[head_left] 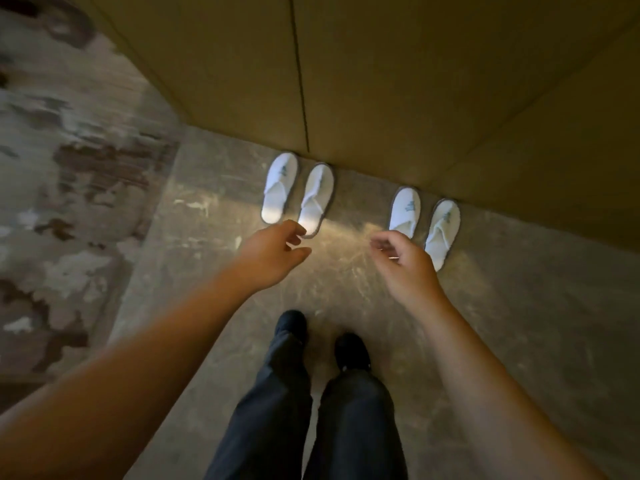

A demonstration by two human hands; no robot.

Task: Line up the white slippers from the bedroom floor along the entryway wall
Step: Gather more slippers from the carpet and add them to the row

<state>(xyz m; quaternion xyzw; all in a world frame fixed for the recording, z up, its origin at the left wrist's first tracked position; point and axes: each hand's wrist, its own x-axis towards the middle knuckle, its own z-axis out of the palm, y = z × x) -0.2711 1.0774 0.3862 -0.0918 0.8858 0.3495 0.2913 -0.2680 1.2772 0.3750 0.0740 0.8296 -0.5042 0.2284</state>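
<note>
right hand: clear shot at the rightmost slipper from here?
Probably yes. The right hand is empty, fingers loosely curled, just beside the heel of the rightmost slipper, and bare floor lies around it. Only the neighbouring slipper sits close on one side, partly behind the hand.

Two bare forearms with no sleeves; left hand (273,249) and right hand (403,259) without gloves. Dark trousers (277,410), dark shoes (351,351) below.
</note>
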